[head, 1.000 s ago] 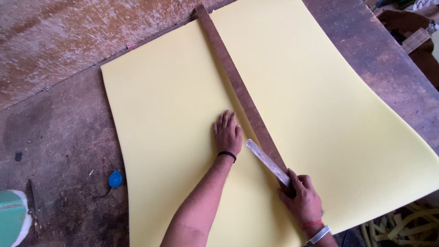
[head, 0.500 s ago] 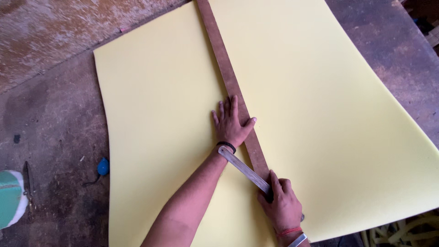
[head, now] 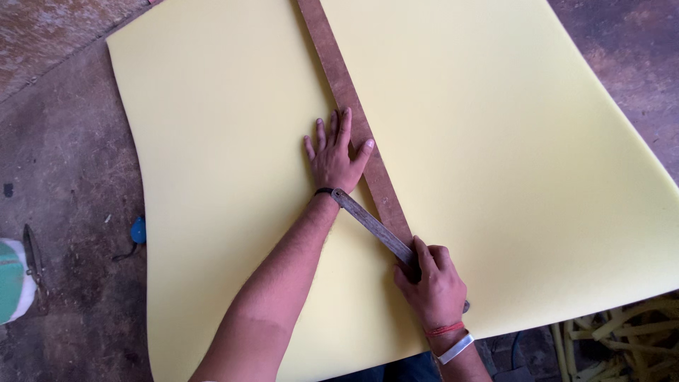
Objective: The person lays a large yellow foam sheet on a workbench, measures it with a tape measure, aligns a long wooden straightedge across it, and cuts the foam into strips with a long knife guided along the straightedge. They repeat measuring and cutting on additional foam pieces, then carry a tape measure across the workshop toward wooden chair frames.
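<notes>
— Where do the hands sit?

— The left hand [head: 335, 159] lies flat, its grip apart with fingers spread, pressing on the yellow foam sheet [head: 212, 141] and overlapping the edge of the long wooden straightedge [head: 353, 106]. A dark band circles that wrist.

— And the other?

— The right hand [head: 433, 283] has its grip clamped around the handle end of a long metal blade [head: 371, 223]. The blade lies slanted across the foam, just beside the straightedge's left edge, its far tip reaching the left wrist. A red thread and a metal bangle [head: 455, 348] sit on the right wrist.

— Where is the foam?

— Spread over a worn brown desk [head: 64, 184], covering most of it. The straightedge runs diagonally over the sheet, from the top edge of view down to the right hand.

— Anything else about?

— A small blue object [head: 138, 230] rests on the desk just left of the foam. Scissors [head: 34, 265] lie at the far left, beside a green and white thing [head: 10, 279]. Yellow strips [head: 622, 339] pile at the lower right, below the sheet's corner.
</notes>
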